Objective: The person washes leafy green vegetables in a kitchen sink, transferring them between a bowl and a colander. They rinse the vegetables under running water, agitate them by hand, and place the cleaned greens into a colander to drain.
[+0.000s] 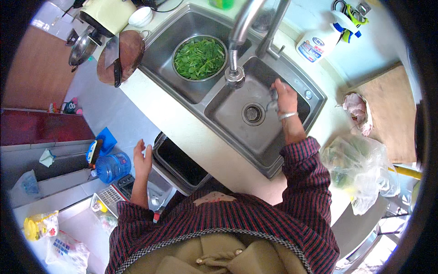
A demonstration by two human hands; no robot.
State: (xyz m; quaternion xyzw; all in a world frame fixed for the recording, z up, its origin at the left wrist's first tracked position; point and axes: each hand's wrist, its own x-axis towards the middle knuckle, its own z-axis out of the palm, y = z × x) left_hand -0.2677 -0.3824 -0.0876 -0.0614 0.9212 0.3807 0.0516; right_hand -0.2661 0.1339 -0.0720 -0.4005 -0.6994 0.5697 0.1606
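Observation:
My right hand (pixel 286 97) is inside the right basin (pixel 236 123) of a stainless steel double sink, above and to the right of the drain strainer (pixel 253 114). Something small, dark and blurred shows at its fingers; I cannot tell whether it is held. Out over the floor side of the counter, my left hand (pixel 142 159) has its fingers apart and holds nothing. It is nearest to a black bin (pixel 181 164). In the left basin (pixel 164 68) stands a round metal bowl (pixel 174 65) filled with green leafy vegetables (pixel 198 59). The faucet spout (pixel 235 73) hangs near the divider.
A cleaver (pixel 117 70) lies on a round wooden chopping board (pixel 131 54) beside the left basin. Behind the sink is a white spray bottle (pixel 316 42). Plastic bags (pixel 359 164) and a wooden board (pixel 386 113) are at right. A blue water jug (pixel 114 167) lies at left.

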